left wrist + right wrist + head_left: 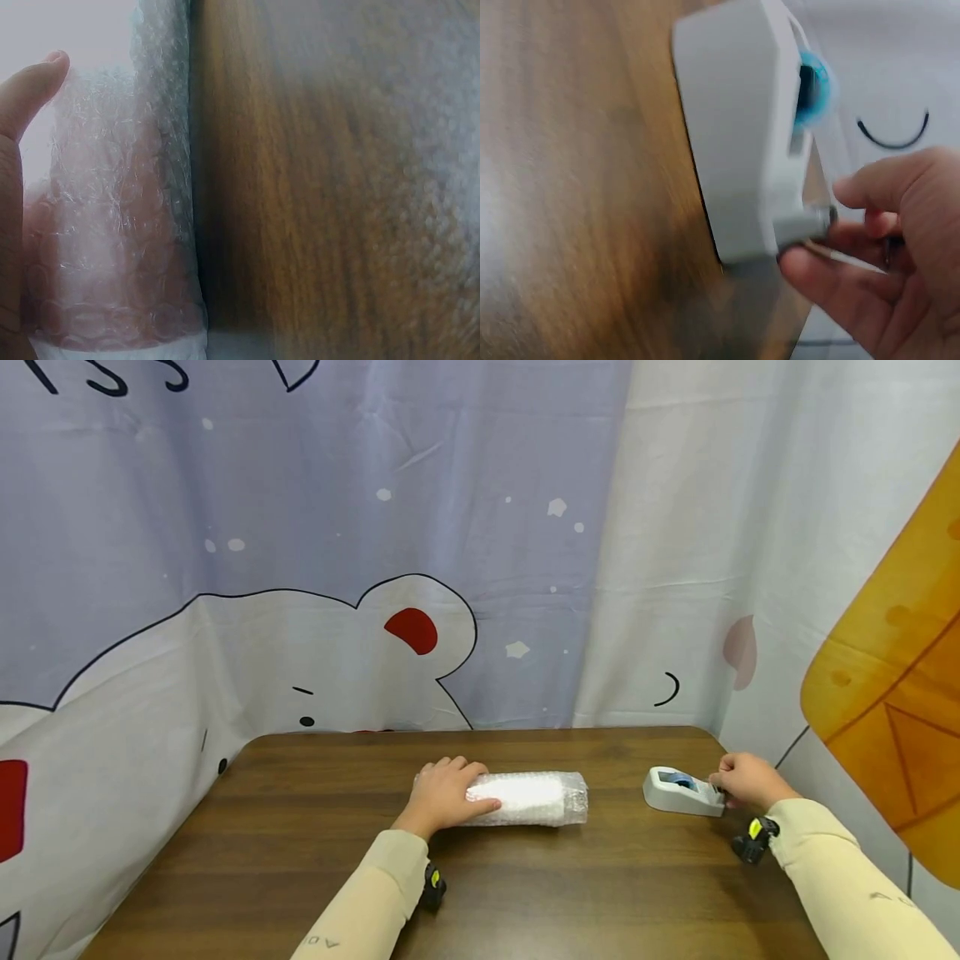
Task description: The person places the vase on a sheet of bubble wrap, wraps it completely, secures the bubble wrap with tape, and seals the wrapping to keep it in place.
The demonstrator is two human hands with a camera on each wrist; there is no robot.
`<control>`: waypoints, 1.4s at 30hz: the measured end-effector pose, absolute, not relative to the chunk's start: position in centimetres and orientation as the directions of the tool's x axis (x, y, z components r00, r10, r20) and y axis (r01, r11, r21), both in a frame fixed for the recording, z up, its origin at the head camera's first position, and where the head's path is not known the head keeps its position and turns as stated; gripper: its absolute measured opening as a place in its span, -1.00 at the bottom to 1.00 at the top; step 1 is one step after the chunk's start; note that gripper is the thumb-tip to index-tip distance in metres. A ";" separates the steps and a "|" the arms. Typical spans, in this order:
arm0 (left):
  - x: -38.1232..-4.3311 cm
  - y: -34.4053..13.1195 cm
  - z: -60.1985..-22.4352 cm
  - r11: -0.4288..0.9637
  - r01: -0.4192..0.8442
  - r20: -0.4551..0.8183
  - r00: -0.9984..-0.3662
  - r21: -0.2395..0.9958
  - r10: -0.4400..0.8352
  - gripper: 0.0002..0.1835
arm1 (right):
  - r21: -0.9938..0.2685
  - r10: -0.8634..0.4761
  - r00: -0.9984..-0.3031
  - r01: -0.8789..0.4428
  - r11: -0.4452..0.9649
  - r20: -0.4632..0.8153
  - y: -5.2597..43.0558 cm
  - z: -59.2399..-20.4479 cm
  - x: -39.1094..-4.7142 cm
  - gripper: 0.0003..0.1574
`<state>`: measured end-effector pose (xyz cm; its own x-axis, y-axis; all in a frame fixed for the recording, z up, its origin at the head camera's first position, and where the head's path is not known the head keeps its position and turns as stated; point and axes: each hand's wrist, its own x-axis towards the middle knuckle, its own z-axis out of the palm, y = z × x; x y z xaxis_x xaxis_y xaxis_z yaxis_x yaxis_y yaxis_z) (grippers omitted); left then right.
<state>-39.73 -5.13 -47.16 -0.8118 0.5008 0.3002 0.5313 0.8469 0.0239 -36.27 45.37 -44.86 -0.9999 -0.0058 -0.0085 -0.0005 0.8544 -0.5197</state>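
Observation:
A cylindrical package in clear bubble wrap (pixel 525 799) lies crosswise on the table, white showing inside it. My left hand (pixel 447 796) holds its left end from above, fingers over the far side. In the left wrist view the thumb (pixel 34 90) lies on the bubble wrap (pixel 112 202). To the right stands a white tape dispenser (pixel 682 797) with a blue roll (pixel 810 90) in it. At its cutter end, my right hand (pixel 750 779) has curled fingers, pinching what looks like a thin strip of tape (pixel 847 260). Blur hides the exact contact.
Both items rest on a brown wooden table (pixel 570 893). A printed curtain (pixel 525 527) hangs behind the far edge and along the sides. Dark wrist cameras (pixel 753 842) sit on both sleeves.

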 end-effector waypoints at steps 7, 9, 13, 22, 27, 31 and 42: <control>-39.9 -5.1 -47.4 0.845 0.533 0.305 -0.813 0.048 0.496 -0.18 | -0.796 0.061 -0.992 0.125 0.592 -0.110 46.7 -45.8 -36.0 -0.78; -40.0 -5.2 -47.5 0.845 0.531 0.303 -0.817 0.060 0.491 -0.18 | -0.825 0.079 -0.989 0.151 0.544 -0.129 46.9 -46.0 -36.0 -0.80; -40.0 -5.2 -47.7 0.843 0.532 0.299 -0.819 0.078 0.489 -0.19 | -0.872 0.105 -0.980 0.201 0.447 -0.172 47.3 -46.6 -35.8 -0.77; -40.0 -4.9 -47.5 0.839 0.537 0.301 -0.818 0.089 0.491 -0.22 | -0.939 0.115 -0.975 0.213 0.269 -0.188 48.1 -47.9 -35.0 -0.81; -39.8 -5.1 -47.2 0.840 0.533 0.303 -0.821 0.100 0.485 -0.24 | -0.956 0.123 -0.955 0.281 0.089 -0.269 48.4 -48.3 -35.1 -0.83; -39.9 -5.3 -47.1 0.843 0.529 0.302 -0.823 0.099 0.481 -0.23 | -0.947 0.125 -0.940 0.322 0.019 -0.317 48.6 -48.7 -35.4 -0.84; -40.0 -5.4 -47.2 0.842 0.529 0.300 -0.825 0.111 0.479 -0.22 | -0.949 0.114 -0.943 0.316 0.002 -0.314 48.6 -48.9 -35.0 -0.84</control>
<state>-39.96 -5.39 -47.22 -0.8252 0.4789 0.2996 0.5287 0.8415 0.1108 -34.95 48.65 -48.88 -0.9426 0.1144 -0.3137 0.3159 0.0016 -0.9488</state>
